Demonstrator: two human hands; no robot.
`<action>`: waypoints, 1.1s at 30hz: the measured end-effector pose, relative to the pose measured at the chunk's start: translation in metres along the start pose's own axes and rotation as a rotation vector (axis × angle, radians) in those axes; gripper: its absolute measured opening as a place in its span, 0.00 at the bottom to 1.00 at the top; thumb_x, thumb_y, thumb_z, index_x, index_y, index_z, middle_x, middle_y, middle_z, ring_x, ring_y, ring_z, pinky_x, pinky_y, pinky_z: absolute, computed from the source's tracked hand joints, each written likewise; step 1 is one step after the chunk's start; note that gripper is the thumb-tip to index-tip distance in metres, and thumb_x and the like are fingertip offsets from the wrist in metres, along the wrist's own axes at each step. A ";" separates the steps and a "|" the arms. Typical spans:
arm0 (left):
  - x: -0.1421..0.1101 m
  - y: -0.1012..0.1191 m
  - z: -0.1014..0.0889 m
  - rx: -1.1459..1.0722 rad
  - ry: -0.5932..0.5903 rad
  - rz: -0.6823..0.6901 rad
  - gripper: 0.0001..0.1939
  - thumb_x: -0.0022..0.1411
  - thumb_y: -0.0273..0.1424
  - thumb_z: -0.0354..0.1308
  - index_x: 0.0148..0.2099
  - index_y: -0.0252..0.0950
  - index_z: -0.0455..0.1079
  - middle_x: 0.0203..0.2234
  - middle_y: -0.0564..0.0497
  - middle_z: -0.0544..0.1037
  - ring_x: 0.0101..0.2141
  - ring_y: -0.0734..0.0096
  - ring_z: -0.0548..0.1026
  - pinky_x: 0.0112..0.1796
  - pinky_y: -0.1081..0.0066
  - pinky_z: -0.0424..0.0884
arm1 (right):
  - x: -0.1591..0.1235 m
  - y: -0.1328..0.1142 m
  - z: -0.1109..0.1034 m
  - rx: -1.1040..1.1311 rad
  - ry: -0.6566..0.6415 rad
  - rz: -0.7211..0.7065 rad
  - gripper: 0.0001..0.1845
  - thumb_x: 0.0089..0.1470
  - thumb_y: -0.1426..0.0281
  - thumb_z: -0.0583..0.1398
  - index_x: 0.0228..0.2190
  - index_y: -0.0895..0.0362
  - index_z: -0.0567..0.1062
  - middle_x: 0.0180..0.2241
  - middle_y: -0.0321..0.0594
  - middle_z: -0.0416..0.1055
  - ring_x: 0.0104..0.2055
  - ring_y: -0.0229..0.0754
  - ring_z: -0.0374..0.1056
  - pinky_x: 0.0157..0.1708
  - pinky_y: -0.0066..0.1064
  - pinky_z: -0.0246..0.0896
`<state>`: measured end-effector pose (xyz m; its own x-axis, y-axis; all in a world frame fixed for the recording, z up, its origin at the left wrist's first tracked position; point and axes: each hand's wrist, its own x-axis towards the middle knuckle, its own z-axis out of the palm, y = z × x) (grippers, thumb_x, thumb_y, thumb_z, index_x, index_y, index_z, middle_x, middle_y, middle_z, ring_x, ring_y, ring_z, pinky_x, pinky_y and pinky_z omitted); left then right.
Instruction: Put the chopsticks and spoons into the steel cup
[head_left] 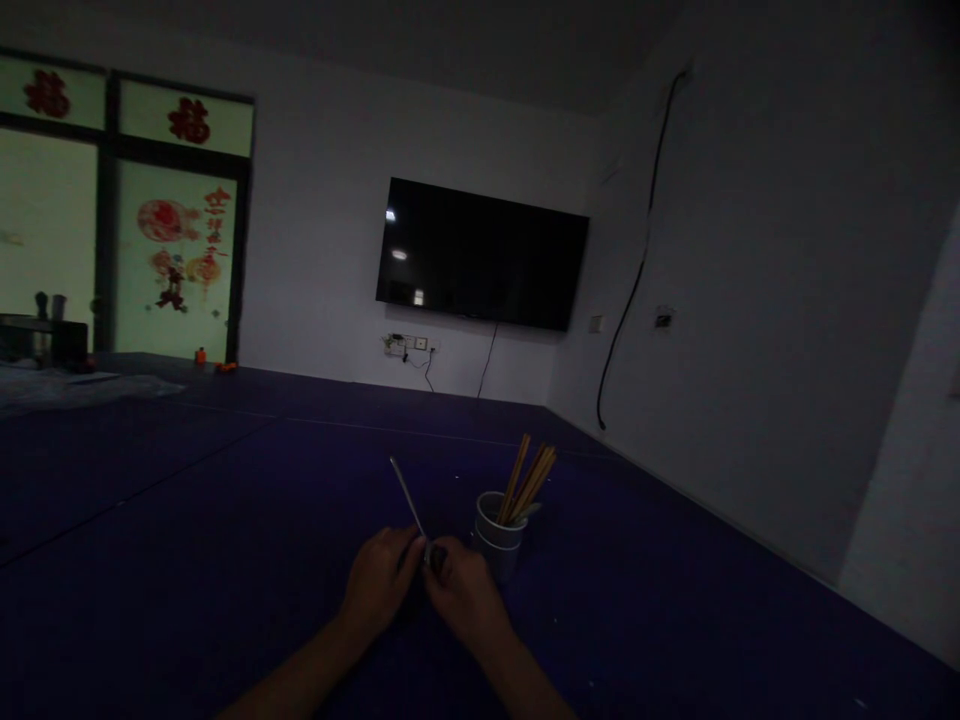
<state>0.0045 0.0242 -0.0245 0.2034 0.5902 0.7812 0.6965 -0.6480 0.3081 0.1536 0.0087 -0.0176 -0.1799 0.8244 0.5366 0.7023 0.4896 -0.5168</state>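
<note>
Although dimness blurs its lower end, a thin, pale, rod-like utensil [407,496] is grasped between the left hand [380,578] and right hand [466,590], well inside the bench's [225,560] edges; just beside the right hand, a ridged cylindrical holder [498,548] contains slender wooden sticks [531,482].

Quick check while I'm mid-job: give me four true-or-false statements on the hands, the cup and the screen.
1. A thin shiny stick rises from between the left hand and right hand. True.
2. The cup lies on its side. False: the cup stands upright.
3. Wooden sticks poke out of the cup. True.
4. The wall screen shows a bright picture. False: the screen is dark, with small reflections.
</note>
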 end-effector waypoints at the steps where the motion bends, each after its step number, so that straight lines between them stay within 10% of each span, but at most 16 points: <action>1: 0.000 -0.001 0.000 -0.019 0.011 -0.026 0.16 0.66 0.35 0.44 0.45 0.37 0.72 0.34 0.49 0.80 0.35 0.68 0.77 0.37 0.67 0.72 | -0.001 0.000 0.001 0.016 -0.020 -0.004 0.09 0.48 0.73 0.56 0.34 0.56 0.72 0.24 0.34 0.72 0.26 0.37 0.70 0.24 0.23 0.57; 12: -0.001 0.001 -0.001 -0.055 0.103 0.098 0.15 0.67 0.33 0.42 0.36 0.36 0.69 0.28 0.48 0.76 0.31 0.68 0.75 0.35 0.67 0.72 | -0.002 -0.002 -0.001 0.052 -0.122 -0.077 0.23 0.52 0.74 0.53 0.51 0.55 0.67 0.36 0.41 0.75 0.36 0.41 0.72 0.35 0.28 0.66; 24: 0.000 -0.006 0.002 0.116 -0.017 0.409 0.11 0.63 0.24 0.43 0.40 0.37 0.67 0.30 0.48 0.75 0.31 0.69 0.71 0.32 0.69 0.67 | -0.010 -0.029 -0.022 -0.064 0.242 -0.254 0.20 0.60 0.59 0.50 0.45 0.55 0.74 0.28 0.39 0.77 0.27 0.39 0.72 0.30 0.27 0.65; 33: 0.001 -0.008 0.004 0.136 0.089 0.215 0.17 0.66 0.32 0.43 0.56 0.38 0.60 0.42 0.45 0.76 0.41 0.65 0.74 0.39 0.65 0.72 | -0.012 -0.020 -0.029 0.055 0.634 -0.286 0.21 0.61 0.59 0.48 0.34 0.55 0.77 0.27 0.39 0.77 0.29 0.39 0.73 0.29 0.27 0.67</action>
<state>0.0016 0.0323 -0.0280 0.2994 0.3974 0.8674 0.7315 -0.6793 0.0587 0.1620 -0.0197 0.0057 0.0962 0.3444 0.9339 0.6485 0.6901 -0.3213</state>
